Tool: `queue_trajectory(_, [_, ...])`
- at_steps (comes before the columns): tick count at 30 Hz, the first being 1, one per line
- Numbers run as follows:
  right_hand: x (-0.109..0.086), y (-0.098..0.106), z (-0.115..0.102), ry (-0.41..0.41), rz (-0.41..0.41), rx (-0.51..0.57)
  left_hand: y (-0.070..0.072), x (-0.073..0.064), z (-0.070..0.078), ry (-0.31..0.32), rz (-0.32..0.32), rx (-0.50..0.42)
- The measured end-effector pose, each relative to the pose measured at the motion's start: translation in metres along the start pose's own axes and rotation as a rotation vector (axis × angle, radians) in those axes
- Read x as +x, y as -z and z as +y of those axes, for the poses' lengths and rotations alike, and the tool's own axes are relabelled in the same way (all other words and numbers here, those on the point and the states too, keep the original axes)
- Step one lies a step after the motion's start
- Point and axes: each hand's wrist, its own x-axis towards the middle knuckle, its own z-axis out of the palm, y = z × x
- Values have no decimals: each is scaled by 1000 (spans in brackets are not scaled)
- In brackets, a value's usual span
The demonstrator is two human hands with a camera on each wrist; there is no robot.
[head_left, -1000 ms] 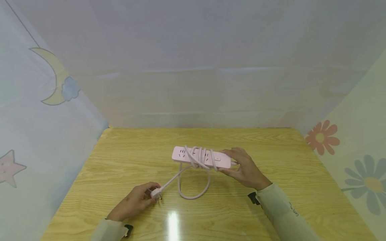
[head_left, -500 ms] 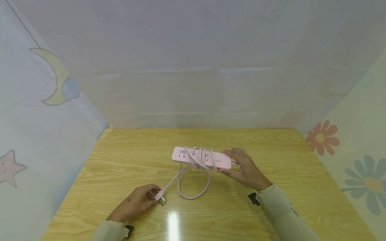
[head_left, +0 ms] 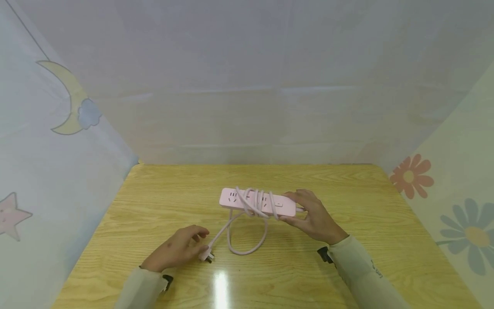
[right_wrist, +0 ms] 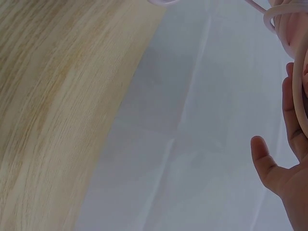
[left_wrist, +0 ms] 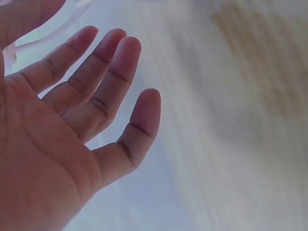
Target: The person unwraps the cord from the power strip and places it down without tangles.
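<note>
A pink power strip (head_left: 284, 206) is tilted above the table, its pale cord (head_left: 256, 248) wound several times round the middle. My right hand (head_left: 317, 219) grips the strip's right end between thumb and fingers. Below the strip, a loose loop of cord hangs and runs left to the plug (head_left: 205, 255), whose metal prongs point toward the front right. My left hand (head_left: 178, 248) is beside the plug, thumb right at it, the other fingers loosely bent. In the left wrist view the fingers (left_wrist: 126, 60) curve around nothing. The right wrist view catches the cord (right_wrist: 298, 91) near the right hand's fingers.
The wooden table (head_left: 154, 193) reaches back to a pale sheet wall (head_left: 247, 120). Printed sheets (head_left: 42, 171) also stand at the left and right sides. A bright light reflection lies on the table near the front.
My left hand has let go of the plug, its fingers lifting up and away from it. The plug has shifted slightly right and turned its prongs. The right hand and strip stay put.
</note>
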Motion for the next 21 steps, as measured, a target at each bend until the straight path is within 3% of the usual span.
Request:
queue_trajectory(9, [2,2,0,20,0,11,3,19,13,-1,-13,29])
queue_trajectory(14, [2,2,-1,13,-4,21,-1,25,15,31,-50,27])
queue_trajectory(21, [2,3,-3,10,-4,14,-5,31,16,8,-71,55])
